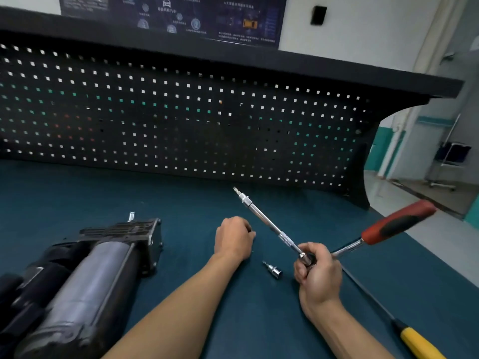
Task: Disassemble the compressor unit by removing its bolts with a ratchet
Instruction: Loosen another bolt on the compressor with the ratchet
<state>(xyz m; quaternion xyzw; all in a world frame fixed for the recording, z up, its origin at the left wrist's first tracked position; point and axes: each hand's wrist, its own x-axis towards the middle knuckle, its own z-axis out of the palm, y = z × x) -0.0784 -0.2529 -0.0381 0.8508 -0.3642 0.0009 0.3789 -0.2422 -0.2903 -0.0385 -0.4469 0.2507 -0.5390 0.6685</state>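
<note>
Your right hand [317, 273] is clamped round the head of the ratchet [396, 222], just where the extension bar [264, 218] plugs in. The red and black handle sticks out to the right and the bar slants up and away, off the counter [194, 203]. Your left hand [233, 237] rests knuckles-up on the mat with its fingers curled under; whether it holds anything cannot be told.

The compressor unit [90, 275] lies on its side at your left, well apart from the tool, so this looks like tool set-up and no bolt is engaged. Before you reach over:

- Push the bar fully onto the square drive, then tug it to check that it holds.
- Check that the bit [236, 189] at the tip fits the bolt heads. A spare bit socket [273, 270] lies just beside your right hand.
- Set the ratchet to loosen.
- Steady the unit with your free hand and keep the bar in line with the bolt so the bit does not cam out.

A yellow-handled tool [420, 340] lies at your right. No brand shows on any tool. The poster [181, 16] above the pegboard [181, 120] carries icons and lines of text, all too blurred to read.
</note>
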